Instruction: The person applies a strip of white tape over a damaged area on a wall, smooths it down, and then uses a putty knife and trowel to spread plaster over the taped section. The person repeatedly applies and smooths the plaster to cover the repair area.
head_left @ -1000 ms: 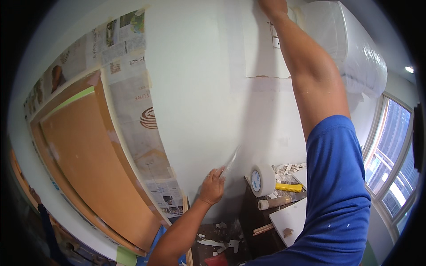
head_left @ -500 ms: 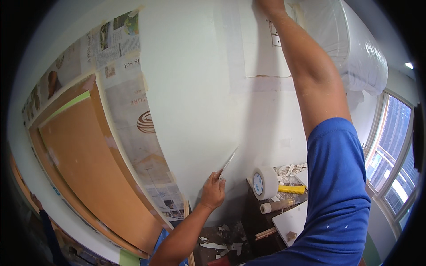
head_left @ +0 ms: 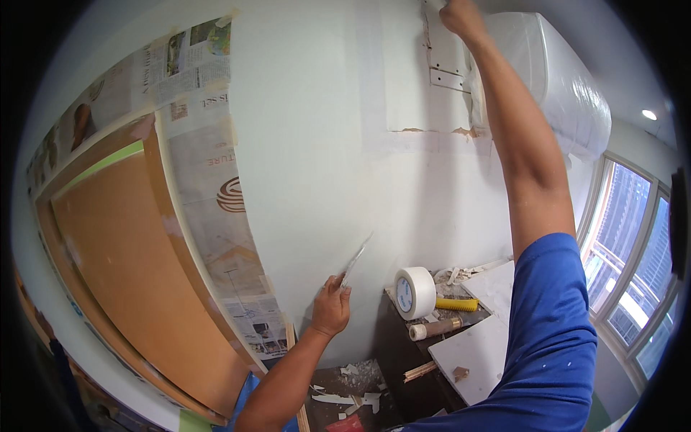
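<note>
My left hand (head_left: pixel 331 307), low in front of the white wall (head_left: pixel 302 180), is closed round a thin flat-bladed scraper (head_left: pixel 356 261). The blade is seen nearly edge-on and points up and to the right. At the top of the view my right hand (head_left: pixel 464 21) is raised beside a patched section of wall with a ragged opening (head_left: pixel 446 54). Its fingers are curled, and what they hold, if anything, is too small to make out. Below the opening, a broken, chipped edge (head_left: pixel 439 132) runs across the wall.
A plastic-wrapped wall unit (head_left: pixel 568 86) hangs right of my raised arm. Newspaper (head_left: pixel 209 180) masks the wall round an orange-brown door (head_left: pixel 137 266). Below lie a tape roll (head_left: pixel 415 293), a yellow-handled tool (head_left: pixel 457 304), a stained roller-like cylinder (head_left: pixel 435 329), a white board (head_left: pixel 471 363) and debris (head_left: pixel 345 399).
The view has shifted, bringing more of the opening in the wall into sight. My right hand has moved right and away from the opening's left edge. My left hand still grips the scraper.
</note>
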{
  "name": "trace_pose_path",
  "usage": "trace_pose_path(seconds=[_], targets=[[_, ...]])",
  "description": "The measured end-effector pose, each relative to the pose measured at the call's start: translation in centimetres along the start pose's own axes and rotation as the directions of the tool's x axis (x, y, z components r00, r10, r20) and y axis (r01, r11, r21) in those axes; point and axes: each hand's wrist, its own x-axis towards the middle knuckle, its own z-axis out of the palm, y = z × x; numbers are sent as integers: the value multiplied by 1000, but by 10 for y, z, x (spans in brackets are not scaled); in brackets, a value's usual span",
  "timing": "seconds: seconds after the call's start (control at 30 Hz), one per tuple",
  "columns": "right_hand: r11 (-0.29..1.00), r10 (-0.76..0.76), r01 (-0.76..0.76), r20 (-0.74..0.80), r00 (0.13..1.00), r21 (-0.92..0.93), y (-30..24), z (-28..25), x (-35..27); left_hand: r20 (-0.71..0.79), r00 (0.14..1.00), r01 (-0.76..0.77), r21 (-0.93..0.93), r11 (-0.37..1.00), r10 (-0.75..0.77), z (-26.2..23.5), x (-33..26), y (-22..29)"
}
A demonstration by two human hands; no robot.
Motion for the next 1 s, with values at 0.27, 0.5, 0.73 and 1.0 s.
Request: trace_pose_path(seconds=[0.27, 0.5, 0.73, 1.0], targets=[[1000, 4, -3, 78, 997, -9, -27, 52, 44, -35, 997, -64, 138, 988, 69, 7, -2, -13], [985, -169, 172, 66, 983, -35, -94, 61, 43, -35, 999, 19, 50, 999, -17, 0, 2, -2], [942, -37, 37, -8, 999, 334, -93, -44, -41, -122, 987, -89, 120, 989, 104, 7, 2, -22], [510, -265, -28, 188, 946, 860, -81, -183, -261, -100, 993, 26, -353, 935, -65, -22, 10, 4]])
